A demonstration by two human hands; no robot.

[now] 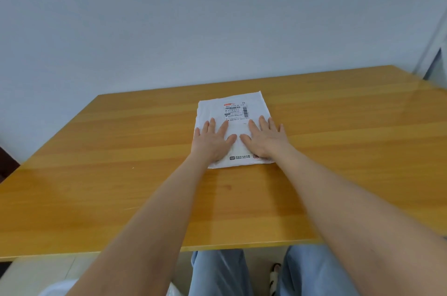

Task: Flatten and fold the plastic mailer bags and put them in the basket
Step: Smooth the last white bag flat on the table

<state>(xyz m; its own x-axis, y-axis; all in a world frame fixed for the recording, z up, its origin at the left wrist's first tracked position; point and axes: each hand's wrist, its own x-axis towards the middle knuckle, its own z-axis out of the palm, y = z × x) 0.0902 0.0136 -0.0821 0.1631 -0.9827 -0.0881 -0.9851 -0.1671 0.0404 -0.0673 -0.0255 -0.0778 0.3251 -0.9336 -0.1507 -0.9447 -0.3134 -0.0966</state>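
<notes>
I press a white mailer bag (233,126) flat on the wooden table (121,174) with both of my hands. My left hand (212,139) lies on the left half of the bag with the fingers straight and a little spread, the palm down on the plastic. My right hand (263,138) lies on the right half in the same way, fingers straight and spread, holding nothing, only pressing. The two thumbs point toward each other in the middle of the bag and are near, but they do not touch. The bag lies in the far middle part of the table, near the far edge, and it looks almost square, with some small wrinkles on its left side. A shipping label (235,112) with barcodes is on its far part, just beyond my fingertips, and some small printed marks are at its near edge, between my wrists. Under the near table edge I see my legs in light blue trousers (217,274).
</notes>
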